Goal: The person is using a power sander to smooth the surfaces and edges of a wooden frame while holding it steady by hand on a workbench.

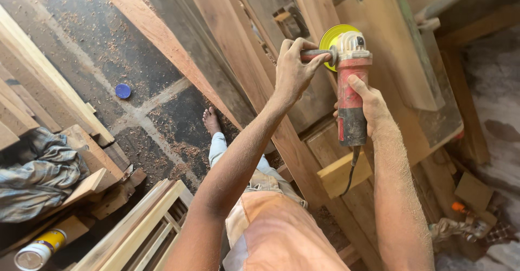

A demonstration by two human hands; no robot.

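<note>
1. We see the angle grinder [351,95], red body, yellow-green disc [331,38] at its top end, held over the leaning wooden planks [238,49].
2. Right hand [368,105]: grip clamped round the grinder's body. Left hand [295,70]: grip clamped on the side handle [314,55], just left of the grinder's head.
3. Progress, our judgement: sanding under way; arms dusted, sawdust on the floor [108,49] left of the grinder. How much is left, we cannot tell.
4. Cord [351,171] hangs below the grinder.
5. Containers: a yellow can [40,249] lies far lower-left of the grinder, contents hidden; a blue lid [123,90] lies on the floor, left.
6. A bare foot [210,120] below-left.
</note>
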